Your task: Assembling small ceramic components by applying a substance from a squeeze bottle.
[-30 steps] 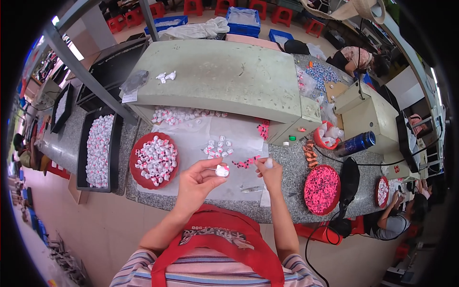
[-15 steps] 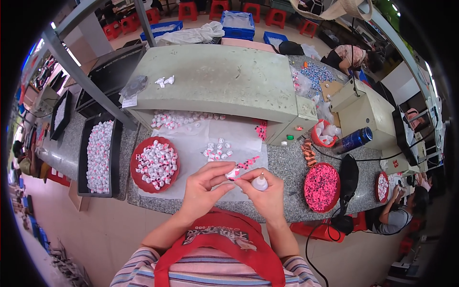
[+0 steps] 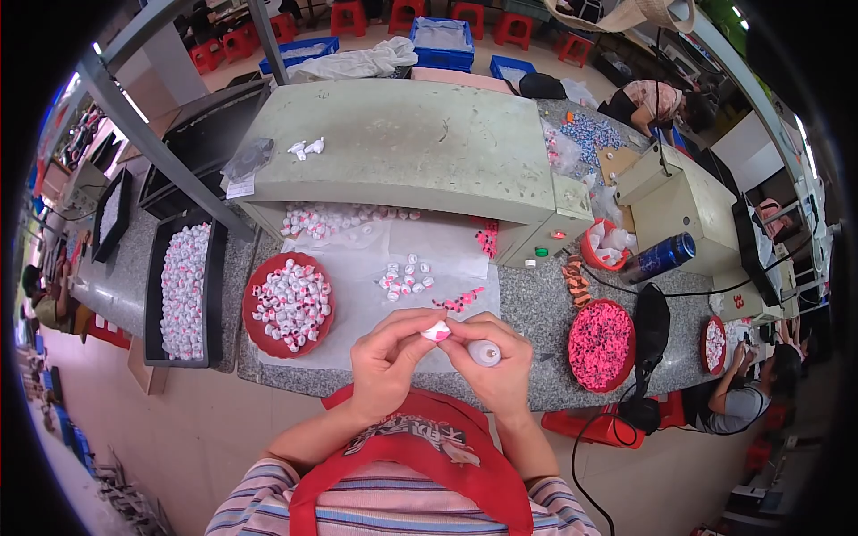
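Observation:
Between my two hands is a small white piece with a pink patch (image 3: 436, 333). My left hand (image 3: 384, 362) pinches it from the left, fingers closed. My right hand (image 3: 493, 371) presses on its right side with thumb and fingertip, and also keeps a small white squeeze bottle (image 3: 484, 353) tucked in its fingers. Just beyond my hands lie a short row of pink-and-black bits (image 3: 459, 299) and a loose group of white pieces (image 3: 407, 279), both on white paper (image 3: 357, 261). The face of the held piece is partly covered by my fingertips.
A red bowl of white-and-pink pieces (image 3: 250, 332) and a black tray (image 3: 214, 295) stand left. To the right are a red bowl of pink bits (image 3: 572, 366), a black bag (image 3: 651, 330) and a blue can (image 3: 661, 257). A metal hood (image 3: 402, 152) overhangs the paper.
My fingertips have closed in around the white piece. The squeeze bottle in my right hand has tipped, so its nozzle points more toward the camera.

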Demonstrator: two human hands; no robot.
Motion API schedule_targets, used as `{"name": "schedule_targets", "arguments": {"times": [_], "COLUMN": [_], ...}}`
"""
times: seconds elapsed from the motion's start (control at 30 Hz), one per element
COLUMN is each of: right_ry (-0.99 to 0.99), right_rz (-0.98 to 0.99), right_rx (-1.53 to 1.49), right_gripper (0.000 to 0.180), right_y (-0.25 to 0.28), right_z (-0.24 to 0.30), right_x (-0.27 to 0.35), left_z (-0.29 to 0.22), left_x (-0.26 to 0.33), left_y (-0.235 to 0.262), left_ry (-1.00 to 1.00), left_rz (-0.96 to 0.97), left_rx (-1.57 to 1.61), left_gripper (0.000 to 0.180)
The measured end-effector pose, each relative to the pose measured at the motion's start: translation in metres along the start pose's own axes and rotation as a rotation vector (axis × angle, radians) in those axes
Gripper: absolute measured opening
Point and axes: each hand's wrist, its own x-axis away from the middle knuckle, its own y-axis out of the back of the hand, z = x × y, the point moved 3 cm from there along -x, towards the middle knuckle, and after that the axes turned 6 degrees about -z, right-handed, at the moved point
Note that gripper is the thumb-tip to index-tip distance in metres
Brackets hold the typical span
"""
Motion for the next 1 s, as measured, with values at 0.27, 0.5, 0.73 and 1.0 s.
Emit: {"name": "schedule_targets", "arguments": {"times": [0.27, 0.5, 0.73, 1.0], "right_ry": [-0.068, -0.134, -0.619, 0.13], "right_rz": [0.014, 0.07, 0.151, 0.114], "right_rx": [-0.025, -0.015, -0.023, 0.157], "right_gripper": [0.021, 0.018, 0.016, 0.029], "right_y": [0.0, -0.001, -0.018, -0.031], "right_z": [-0.001, -0.018, -0.07, -0.064], "right_x": [-0.001, -0.005, -0.012, -0.004], "left_z": [0.005, 0.018, 0.079, 0.087], "left_x": [0.002, 0.0, -0.01, -0.008], "left_y": [0.003, 0.006, 0.034, 0.052], "left_ry": [0.0, 0.128, 0.492, 0.8], "left_rz": [-0.015, -0.051, -0.17, -0.182], "left_rx": [-0.002, 0.097, 0.335, 0.616], "left_gripper": [0.021, 0.023, 0.024, 0.027]}}
